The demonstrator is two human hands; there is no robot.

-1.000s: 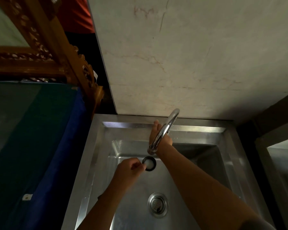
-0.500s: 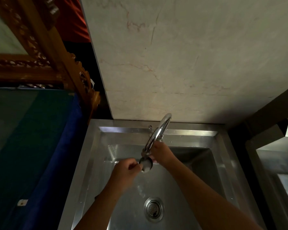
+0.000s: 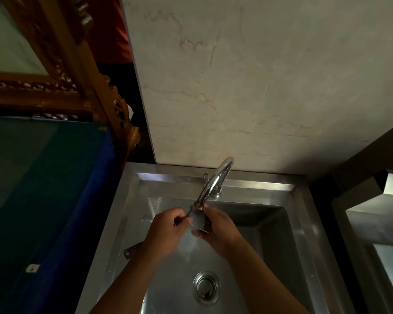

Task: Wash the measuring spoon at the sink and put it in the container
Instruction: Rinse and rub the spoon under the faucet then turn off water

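Note:
A small round measuring spoon point(image 3: 197, 220) sits right under the spout of the chrome tap point(image 3: 213, 182), over the steel sink point(image 3: 279, 234). Water runs over the spoon and falls into the basin. My left hand point(image 3: 166, 230) grips the spoon's thin handle. My right hand point(image 3: 218, 230) holds the bowl of the spoon from the right, fingers curled around it. No container is in view.
The sink drain point(image 3: 206, 287) lies below my hands. A blue and green cloth-covered surface point(image 3: 43, 200) borders the sink on the left, with a carved wooden frame point(image 3: 55, 71) behind it. A marble wall point(image 3: 259, 87) rises behind the tap. A second steel basin point(image 3: 377, 234) stands at the right.
My right hand left the tap's base and came down onto the spoon's bowl. Water now runs from the spout. The spoon moved up under the spout.

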